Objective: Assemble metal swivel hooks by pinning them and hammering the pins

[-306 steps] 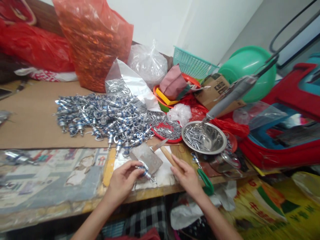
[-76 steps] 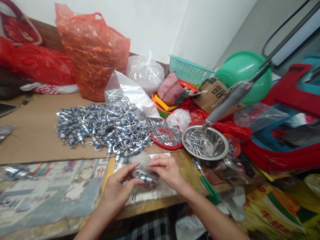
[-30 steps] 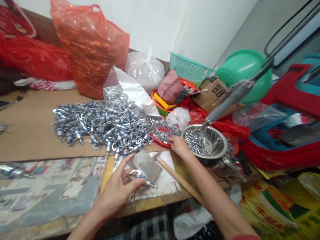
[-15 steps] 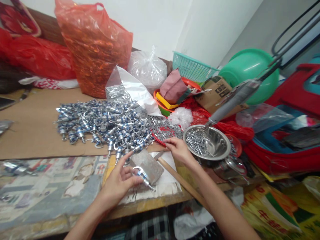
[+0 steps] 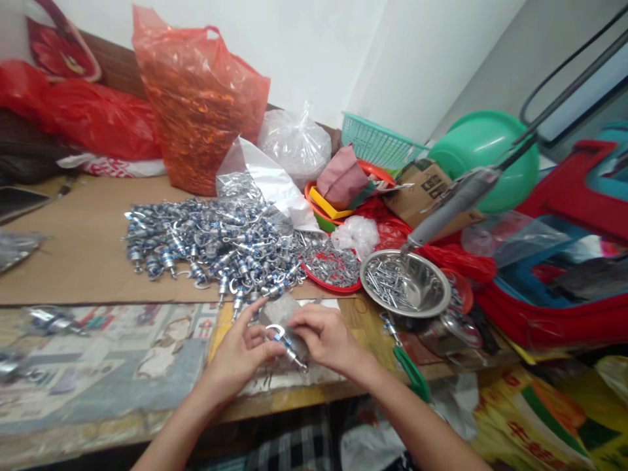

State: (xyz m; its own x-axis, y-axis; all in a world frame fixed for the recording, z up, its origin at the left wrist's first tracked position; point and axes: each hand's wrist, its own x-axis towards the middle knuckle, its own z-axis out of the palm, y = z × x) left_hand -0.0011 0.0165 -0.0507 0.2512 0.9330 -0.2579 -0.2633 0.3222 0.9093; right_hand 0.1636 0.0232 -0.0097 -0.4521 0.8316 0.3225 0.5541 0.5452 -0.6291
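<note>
Cardboard, brown and flat, carries a heap of blue-and-silver cylindrical metal fittings. The right hand bunches its fingertips, any grasp indiscernible; the left hand pinches, near a grey rectangular block, one blue-banded silver metal fitting. Seemingly two-handed detail work; next calls for steadying it.

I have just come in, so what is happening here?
A person's left hand holds a blue-and-silver metal fitting by a grey rectangular block. The right hand is close beside the fitting, fingers curled; whether they hold something is unclear. Behind, a heap of similar fittings lies on brown cardboard, near a round steel bowl of silver pins.
</note>
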